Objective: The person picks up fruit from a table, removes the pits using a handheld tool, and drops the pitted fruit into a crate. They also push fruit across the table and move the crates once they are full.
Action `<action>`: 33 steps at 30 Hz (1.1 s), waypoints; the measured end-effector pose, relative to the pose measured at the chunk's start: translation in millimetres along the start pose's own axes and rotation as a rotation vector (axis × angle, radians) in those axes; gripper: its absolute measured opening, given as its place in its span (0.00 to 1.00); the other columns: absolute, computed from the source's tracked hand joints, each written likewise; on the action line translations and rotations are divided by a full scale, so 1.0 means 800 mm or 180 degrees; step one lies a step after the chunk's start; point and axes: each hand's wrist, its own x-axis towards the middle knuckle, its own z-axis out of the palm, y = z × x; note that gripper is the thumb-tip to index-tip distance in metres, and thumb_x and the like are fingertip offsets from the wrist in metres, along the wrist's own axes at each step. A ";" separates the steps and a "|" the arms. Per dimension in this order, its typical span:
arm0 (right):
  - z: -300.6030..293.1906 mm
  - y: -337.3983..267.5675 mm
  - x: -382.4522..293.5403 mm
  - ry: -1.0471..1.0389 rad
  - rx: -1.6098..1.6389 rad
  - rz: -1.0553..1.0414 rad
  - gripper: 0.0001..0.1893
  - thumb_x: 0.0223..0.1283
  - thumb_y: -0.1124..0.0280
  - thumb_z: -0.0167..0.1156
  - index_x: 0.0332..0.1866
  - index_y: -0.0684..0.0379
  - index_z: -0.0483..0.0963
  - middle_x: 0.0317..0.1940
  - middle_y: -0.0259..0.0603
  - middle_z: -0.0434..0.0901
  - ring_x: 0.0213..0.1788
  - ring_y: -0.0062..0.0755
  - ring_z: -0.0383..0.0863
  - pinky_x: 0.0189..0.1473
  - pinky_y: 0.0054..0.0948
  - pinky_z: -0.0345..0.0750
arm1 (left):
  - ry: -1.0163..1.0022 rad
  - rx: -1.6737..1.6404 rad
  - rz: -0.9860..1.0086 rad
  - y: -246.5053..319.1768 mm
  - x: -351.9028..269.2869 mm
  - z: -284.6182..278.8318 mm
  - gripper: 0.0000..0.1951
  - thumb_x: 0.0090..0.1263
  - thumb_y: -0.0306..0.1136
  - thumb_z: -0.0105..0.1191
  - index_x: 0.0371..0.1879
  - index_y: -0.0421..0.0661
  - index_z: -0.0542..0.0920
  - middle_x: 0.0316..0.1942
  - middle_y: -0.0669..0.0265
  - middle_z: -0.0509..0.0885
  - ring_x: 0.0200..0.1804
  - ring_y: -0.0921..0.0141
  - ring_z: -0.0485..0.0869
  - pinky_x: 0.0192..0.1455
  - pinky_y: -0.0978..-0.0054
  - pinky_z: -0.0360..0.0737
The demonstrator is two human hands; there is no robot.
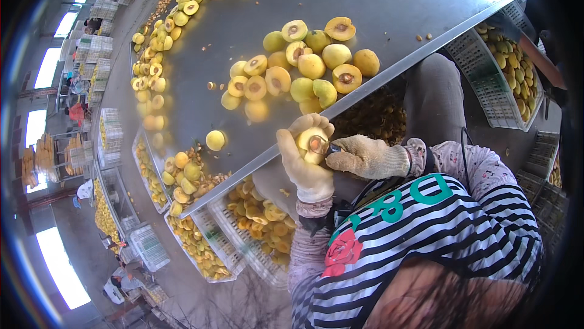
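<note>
My left hand [306,164], in a pale glove, cups a halved yellow stone fruit [312,145] with its cut face up and a brown pit at the centre. From the right, my right hand [369,156], in a worn knit glove, grips a small pitting tool [333,148] with a dark handle. Its thin metal loop lies against the fruit around the pit. Just beyond my hands, whole and halved yellow fruits [311,66] lie in a loose group on the metal table [388,5]. One more fruit [215,140] sits apart, to the left.
The table's raised metal rim [365,87] runs diagonally before me. Fruit halves [155,69] line the far left edge. Plastic crates of fruit stand below at the left [219,237] and right [474,78]. Another person's arm [543,62] reaches by the right crate.
</note>
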 end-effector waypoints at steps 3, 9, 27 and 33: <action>-0.001 -0.002 -0.005 0.0156 -0.0229 0.0039 0.25 0.71 0.49 0.54 0.56 0.64 0.75 0.44 0.51 0.83 0.49 0.41 0.81 0.55 0.34 0.74 | -0.0068 0.0260 0.0001 -0.004 -0.003 0.006 0.26 0.81 0.51 0.35 0.44 0.39 0.79 0.42 0.56 0.84 0.45 0.60 0.84 0.52 0.59 0.83; -0.010 0.016 0.009 -0.0462 0.0002 0.0128 0.24 0.71 0.51 0.54 0.56 0.63 0.75 0.44 0.52 0.83 0.49 0.42 0.82 0.53 0.37 0.75 | -0.0199 0.1365 0.0991 -0.009 -0.011 0.011 0.23 0.81 0.45 0.33 0.41 0.37 0.78 0.38 0.55 0.85 0.43 0.62 0.84 0.47 0.68 0.81; -0.019 0.029 0.000 -0.0058 -0.0882 -0.0849 0.29 0.68 0.44 0.55 0.57 0.63 0.73 0.45 0.56 0.81 0.47 0.50 0.81 0.52 0.40 0.76 | -0.1258 0.1455 0.0574 0.015 -0.003 0.006 0.22 0.80 0.42 0.42 0.53 0.33 0.80 0.40 0.57 0.87 0.40 0.69 0.84 0.48 0.74 0.79; -0.016 0.038 0.002 -0.0249 -0.1042 -0.0304 0.28 0.70 0.45 0.53 0.53 0.64 0.76 0.41 0.53 0.82 0.45 0.46 0.81 0.51 0.38 0.75 | -0.1701 0.2697 -0.0953 0.025 0.033 -0.013 0.23 0.80 0.44 0.43 0.60 0.37 0.77 0.36 0.58 0.87 0.36 0.71 0.84 0.42 0.75 0.81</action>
